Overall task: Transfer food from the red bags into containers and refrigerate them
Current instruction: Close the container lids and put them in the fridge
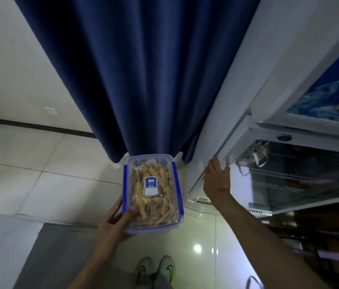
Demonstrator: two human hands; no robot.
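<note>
- Left hand (115, 223) gripping the near left corner of a clear container (153, 192), thumb on the lid, fingers underneath.
- Container held level over the floor (39, 184), extending away from the grip toward a blue curtain (133, 80); lid on, blue clips at both long sides, blue label at lid centre.
- Pale yellow food strips (160, 205) filling the container, just beyond the thumb.
- Right hand (216, 180) closed over the edge of the glass fridge door (289, 174), fingers wrapped on the white frame.
- Wire shelves dimly visible behind the glass, right of that grip.
- Fridge body (237, 90) rising above the right hand, beside the curtain.
- Shoes (156, 270) below both hands.
</note>
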